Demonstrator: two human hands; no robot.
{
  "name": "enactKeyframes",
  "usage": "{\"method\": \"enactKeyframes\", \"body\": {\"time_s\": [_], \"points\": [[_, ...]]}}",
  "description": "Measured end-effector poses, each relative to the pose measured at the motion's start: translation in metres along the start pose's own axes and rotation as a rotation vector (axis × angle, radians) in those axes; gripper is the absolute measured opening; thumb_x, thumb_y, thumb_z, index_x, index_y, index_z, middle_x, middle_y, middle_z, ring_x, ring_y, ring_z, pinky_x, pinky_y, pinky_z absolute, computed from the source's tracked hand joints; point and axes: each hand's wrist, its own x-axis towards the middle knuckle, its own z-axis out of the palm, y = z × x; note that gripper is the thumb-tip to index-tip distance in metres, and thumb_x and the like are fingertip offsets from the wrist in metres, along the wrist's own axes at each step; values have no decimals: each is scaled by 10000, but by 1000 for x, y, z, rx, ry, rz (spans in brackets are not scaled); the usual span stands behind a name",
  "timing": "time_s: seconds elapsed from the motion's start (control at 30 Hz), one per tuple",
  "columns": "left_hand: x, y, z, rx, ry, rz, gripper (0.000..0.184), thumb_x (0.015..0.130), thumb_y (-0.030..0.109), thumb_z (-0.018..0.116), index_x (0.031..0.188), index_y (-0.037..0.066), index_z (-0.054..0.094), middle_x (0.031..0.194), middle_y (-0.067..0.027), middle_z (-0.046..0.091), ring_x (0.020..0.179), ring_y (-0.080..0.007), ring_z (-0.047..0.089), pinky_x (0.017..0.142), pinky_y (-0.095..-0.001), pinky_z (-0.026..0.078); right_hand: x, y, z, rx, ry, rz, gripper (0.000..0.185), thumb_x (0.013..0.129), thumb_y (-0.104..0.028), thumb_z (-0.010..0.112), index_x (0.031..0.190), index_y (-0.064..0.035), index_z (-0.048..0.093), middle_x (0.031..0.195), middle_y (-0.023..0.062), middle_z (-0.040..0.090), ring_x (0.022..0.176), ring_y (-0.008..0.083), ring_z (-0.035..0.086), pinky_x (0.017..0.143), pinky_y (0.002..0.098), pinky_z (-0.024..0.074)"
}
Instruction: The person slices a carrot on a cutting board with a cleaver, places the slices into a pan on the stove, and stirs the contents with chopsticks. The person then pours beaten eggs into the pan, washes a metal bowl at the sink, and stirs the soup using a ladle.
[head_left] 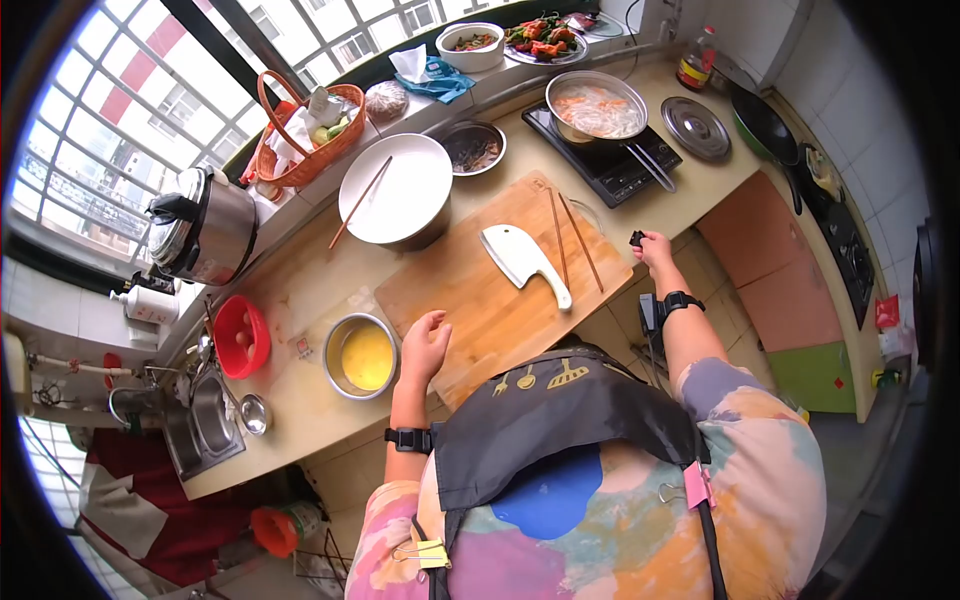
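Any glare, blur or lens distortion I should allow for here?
Head view: window partly washed out; counter bowed by the wide lens, corners black; beneath it dim; knife fairly crisp; black object in the right hand too small to identify.

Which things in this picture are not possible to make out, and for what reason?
Black object in the right hand: head view, too small, partly covered by fingers.
Lettering on the bottle: head view, too small to read.
Bottom of the wicker basket: head view, hidden by its contents.
Black round object at far right: head view, cut off by the dark lens border.
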Motion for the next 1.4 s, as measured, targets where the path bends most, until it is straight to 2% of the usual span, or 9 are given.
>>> {"method": "enactKeyframes", "body": {"time_s": [0.27,0.57,0.63,0.73,0.83,0.9,1.03,1.23,1.4], "points": [[4,6,35,-85,-165,-194,325,833,159,621,1110,-5,580,1006,-137,646,936,-202,620,830,-298,485,16,-11,15,-137,-59,-17,313,811,42,454,1098,36,580,874,112,638,601,139,620,494,238,497],[-3,-27,42,-142,-44,-405,344,823,194,622,1108,4,594,1009,-153,650,927,-219,629,818,-313,491,27,-21,11,-200,-200,14,270,847,2,509,1109,24,573,850,75,615,626,112,594,522,206,499],[4,-27,39,-131,-16,-409,343,821,196,620,1106,6,595,1004,-151,653,930,-218,629,821,-312,490,24,-30,15,-9,-258,2,283,848,-12,541,1125,41,549,883,95,623,647,140,615,551,225,511],[21,-20,33,-128,31,-388,348,811,211,631,1090,4,603,1000,-150,656,925,-222,632,815,-317,492,-5,-65,21,6,-496,-62,255,837,-45,610,1077,13,549,903,75,624,725,153,632,629,246,526],[52,-10,26,-158,104,-295,341,802,220,635,1066,4,613,989,-156,657,917,-244,633,804,-320,494,-79,-135,51,-103,-825,-139,229,865,-77,586,1079,-7,548,938,62,632,833,139,639,707,222,520],[78,25,9,-210,98,-307,327,820,199,633,1081,3,607,971,-125,663,888,-182,624,787,-292,494,-137,-177,76,-207,-1033,-229,233,871,-77,578,1087,3,550,969,61,638,874,130,632,762,230,502],[127,73,1,-271,129,-165,322,820,190,635,1080,2,606,932,-109,664,849,-160,615,764,-289,495,-212,-179,124,-225,-1400,-305,234,853,-51,605,1066,34,559,963,59,638,868,103,612,780,237,489],[144,92,15,-228,90,-95,311,812,188,636,1056,-3,616,918,-124,666,841,-186,624,769,-297,496,-250,-148,156,-219,-1483,-266,230,856,-71,616,1053,35,562,941,54,635,865,104,608,779,246,487],[144,79,23,-142,93,-178,326,803,203,630,1055,-3,619,937,-142,666,862,-216,634,779,-311,497,-265,-155,146,-443,-1521,-649,205,848,-101,624,1016,1,566,910,76,641,854,140,622,774,272,483]]}}
